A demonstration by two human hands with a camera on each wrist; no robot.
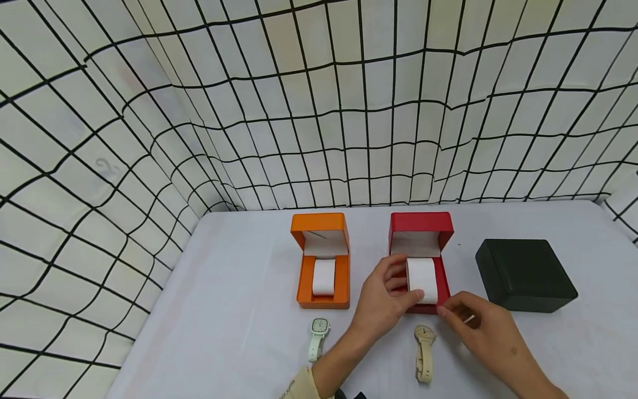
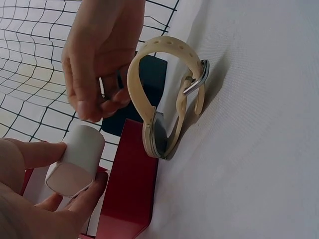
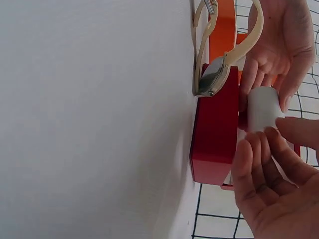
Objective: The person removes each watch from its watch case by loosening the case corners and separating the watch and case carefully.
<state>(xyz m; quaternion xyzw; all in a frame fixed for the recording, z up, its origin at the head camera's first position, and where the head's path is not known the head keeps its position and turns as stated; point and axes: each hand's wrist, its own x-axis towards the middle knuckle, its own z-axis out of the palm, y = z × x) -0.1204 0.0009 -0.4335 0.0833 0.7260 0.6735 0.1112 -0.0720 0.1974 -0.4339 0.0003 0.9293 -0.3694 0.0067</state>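
Note:
My left hand (image 1: 379, 302) pinches a white watch cushion (image 1: 422, 281) between thumb and fingers, over the opened red watch box (image 1: 421, 221). In the left wrist view the cushion (image 2: 82, 152) shows its rounded end between those fingertips. My right hand (image 1: 485, 330) hovers at the box's front right corner, fingers loosely bent with nothing in them. From the right wrist its fingertips appear close by the cushion (image 3: 264, 107). A beige-strapped watch (image 1: 424, 354) lies in front of the red box, its strap buckled into a loop.
Left of the red box stands an open orange watch box (image 1: 324, 302) with a white cushion (image 1: 324, 277) inside. A pale green watch (image 1: 317, 338) lies before it, beside my left forearm. A closed dark green box (image 1: 525, 274) sits at the right. Black netting (image 1: 369, 111) borders the white table.

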